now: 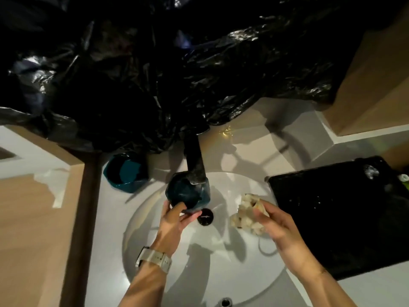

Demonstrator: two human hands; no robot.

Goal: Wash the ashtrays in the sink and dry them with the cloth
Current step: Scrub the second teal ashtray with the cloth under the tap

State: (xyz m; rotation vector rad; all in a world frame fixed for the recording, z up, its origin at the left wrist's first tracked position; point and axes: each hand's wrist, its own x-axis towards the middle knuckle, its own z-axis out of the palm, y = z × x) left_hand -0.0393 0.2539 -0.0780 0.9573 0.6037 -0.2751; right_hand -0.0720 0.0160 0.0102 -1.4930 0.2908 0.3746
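My left hand [174, 220] grips a dark teal ashtray [187, 192] by its near rim and holds it tilted under the black faucet spout [194, 165], above the white round sink [155, 267]. The thumb lies inside the bowl. My right hand [274, 224] is closed on a crumpled beige cloth [245, 214] over the right side of the basin, apart from the ashtray. A second teal ashtray [126, 171] stands on the counter left of the faucet, behind the basin's rim.
A black tray [332, 218] lies on the counter right of the sink. Black plastic sheeting [177, 74] covers the wall behind the faucet. The black drain [205, 216] sits mid-basin. Wooden panels flank both sides.
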